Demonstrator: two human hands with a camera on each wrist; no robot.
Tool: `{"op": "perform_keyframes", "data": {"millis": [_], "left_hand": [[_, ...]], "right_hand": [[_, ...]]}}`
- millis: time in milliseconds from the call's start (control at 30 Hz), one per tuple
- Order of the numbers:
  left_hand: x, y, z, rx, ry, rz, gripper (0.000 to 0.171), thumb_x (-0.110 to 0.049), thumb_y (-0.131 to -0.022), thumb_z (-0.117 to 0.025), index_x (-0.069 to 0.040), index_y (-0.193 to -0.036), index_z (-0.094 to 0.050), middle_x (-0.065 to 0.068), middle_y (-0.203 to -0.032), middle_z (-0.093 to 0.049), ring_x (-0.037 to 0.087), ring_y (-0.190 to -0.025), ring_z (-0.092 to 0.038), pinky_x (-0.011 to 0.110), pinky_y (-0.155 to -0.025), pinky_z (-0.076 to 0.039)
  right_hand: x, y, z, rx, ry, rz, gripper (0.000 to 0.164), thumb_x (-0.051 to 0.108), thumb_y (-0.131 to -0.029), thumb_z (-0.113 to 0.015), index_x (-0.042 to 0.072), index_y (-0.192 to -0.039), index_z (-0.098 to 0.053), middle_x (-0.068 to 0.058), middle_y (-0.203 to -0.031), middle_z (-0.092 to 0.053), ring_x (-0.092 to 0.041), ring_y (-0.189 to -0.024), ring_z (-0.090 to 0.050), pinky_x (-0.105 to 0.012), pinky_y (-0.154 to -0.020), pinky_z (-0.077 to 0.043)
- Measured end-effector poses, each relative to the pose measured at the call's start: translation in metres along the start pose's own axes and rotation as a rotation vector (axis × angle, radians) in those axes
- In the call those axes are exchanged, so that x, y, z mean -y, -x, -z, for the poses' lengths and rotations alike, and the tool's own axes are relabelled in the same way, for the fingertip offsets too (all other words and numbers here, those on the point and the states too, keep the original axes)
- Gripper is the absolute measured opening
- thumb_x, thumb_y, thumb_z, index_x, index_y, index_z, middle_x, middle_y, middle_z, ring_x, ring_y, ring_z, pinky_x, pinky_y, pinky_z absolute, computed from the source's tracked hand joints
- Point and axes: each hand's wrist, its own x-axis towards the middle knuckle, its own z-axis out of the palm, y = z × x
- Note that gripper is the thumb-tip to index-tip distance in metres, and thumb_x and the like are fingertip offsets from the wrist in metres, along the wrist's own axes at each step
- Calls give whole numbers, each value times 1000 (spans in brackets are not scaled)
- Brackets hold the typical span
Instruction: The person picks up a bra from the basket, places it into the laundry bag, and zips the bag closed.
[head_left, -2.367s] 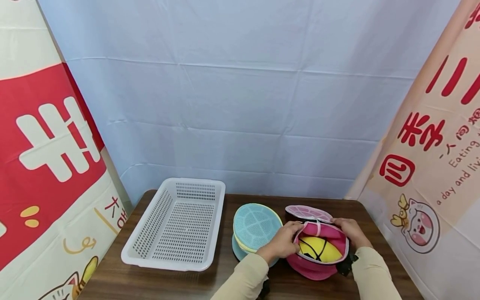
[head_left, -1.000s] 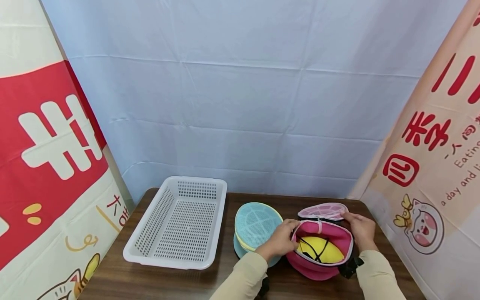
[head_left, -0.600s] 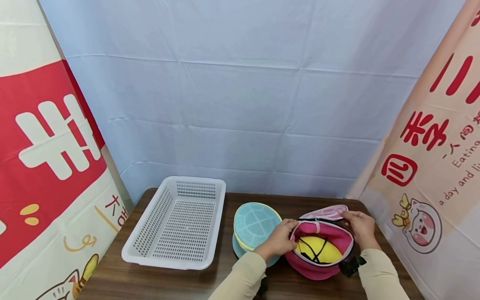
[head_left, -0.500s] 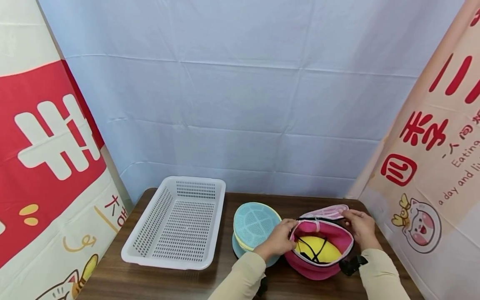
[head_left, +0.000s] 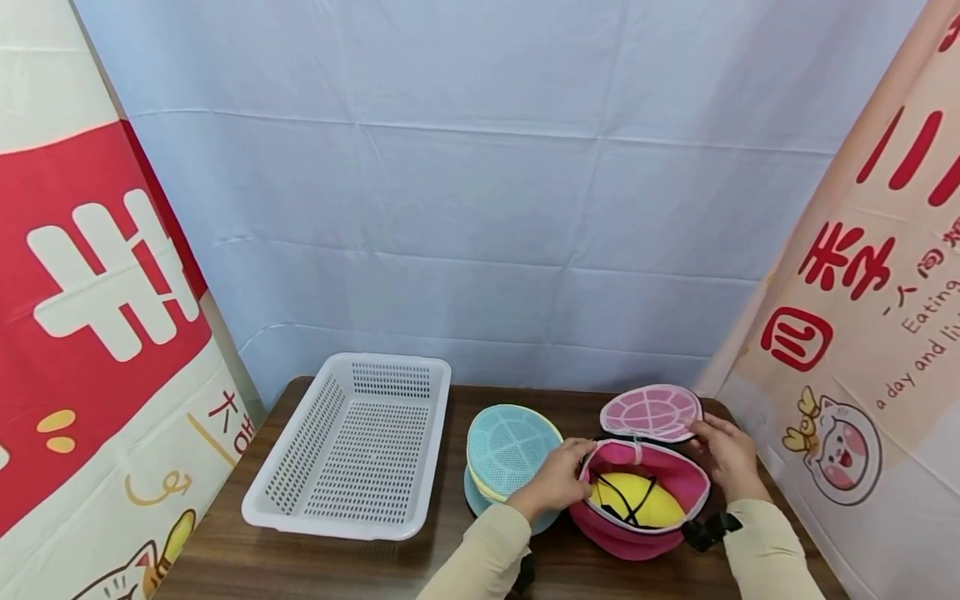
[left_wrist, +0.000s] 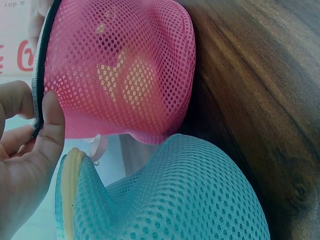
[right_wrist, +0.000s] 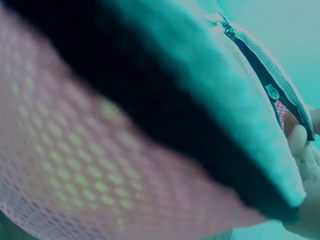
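Note:
A pink mesh wash bag stands unzipped on the table, its mouth facing up. Inside lies a padded yellow item with thin black straps, partly covered by the bag's wall. My left hand pinches the left side of the rim; the left wrist view shows thumb and fingers on either side of the zip edge. At the back, my right hand pinches the right edge of the bag's pink lid, which is tilted up behind the mouth. The right wrist view shows the bag's wall close up and blurred.
Touching or close to my left forearm is a blue mesh bag with a yellow zip edge. A white perforated basket stands on the left of the brown table. Cloth sheets hang behind and at both sides.
My right hand has left the bag's right rim and taken the lid's edge. The lid has been lifted and shifted slightly right. My left hand stays on the rim.

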Motion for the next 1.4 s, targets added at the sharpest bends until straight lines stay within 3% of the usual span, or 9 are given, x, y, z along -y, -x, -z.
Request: {"op": "perform_keyframes", "data": {"millis": [100, 267, 367, 467, 600, 700, 1000, 1233, 1400], "left_hand": [[2, 0, 0, 1, -2, -7, 58, 2, -70, -67, 0, -127, -55, 9, -122, -52, 13, -108, -49, 19, -85, -40], [3, 0, -1, -13, 39, 31, 54, 3, -72, -67, -2, -125, -57, 8, -116, -53, 7, -90, -49, 16, -73, -42], [4, 0, -1, -35, 65, 42, 49, 4, -73, -66, -2, -122, -60, 6, -114, -54, 5, -81, -47, 15, -68, -42], [5, 1, 0, -58, 65, 21, 44, 5, -74, -65, 0, -118, -62, 6, -112, -56, 5, -78, -48, 15, -67, -42], [4, 3, 1, -75, 45, 7, 42, 5, -75, -64, 1, -117, -62, 7, -113, -58, 7, -83, -51, 15, -70, -42], [4, 3, 2, -78, 30, 10, 44, 4, -75, -64, 1, -118, -61, 8, -114, -58, 7, -87, -51, 15, -73, -41], [4, 3, 2, -78, 56, 17, 51, -1, -75, -63, 6, -124, -55, 10, -121, -54, 9, -102, -50, 18, -83, -40], [5, 3, 3, -57, 165, 50, 57, 0, -73, -65, 7, -128, -51, 11, -124, -51, 8, -91, -51, 16, -76, -42], [4, 3, 4, -55, 110, 37, 58, -2, -72, -66, 7, -128, -51, 10, -124, -52, 9, -103, -49, 18, -83, -40]], "right_hand": [[-1, 1, 1, 15, 75, 51, 21, 1, -84, -64, 16, -99, -59, 5, -70, -60, -7, -60, -58, -21, -57, -50], [-2, 3, 0, 13, 141, 83, 39, 1, -84, -61, 7, -122, -50, 7, -74, -60, -6, -66, -59, -21, -60, -51], [-1, 6, -1, 9, 129, 86, 35, 2, -84, -63, 7, -117, -52, 6, -73, -60, -7, -65, -59, -22, -60, -51], [-1, 9, -2, 3, 115, 79, 22, 5, -84, -67, 13, -103, -59, 5, -72, -61, -8, -65, -60, -23, -61, -51], [0, 14, -2, -4, 94, 87, 14, 8, -82, -70, 21, -83, -62, 4, -72, -62, -10, -65, -61, -25, -61, -52], [1, 16, -3, -12, 61, 107, 16, 7, -81, -71, 21, -77, -64, 3, -71, -62, -9, -63, -62, -24, -59, -52], [1, 24, -5, -41, 39, 155, 14, 9, -78, -75, 19, -77, -66, 4, -71, -62, -7, -63, -61, -22, -56, -50], [-3, 30, -8, -149, 65, 234, 14, 12, -74, -79, 20, -75, -69, 7, -72, -60, -4, -63, -56, -17, -55, -46], [-9, 33, -9, -187, 35, 310, 15, 9, -73, -79, 19, -75, -69, 6, -69, -60, -4, -62, -55, -17, -56, -46]]}}
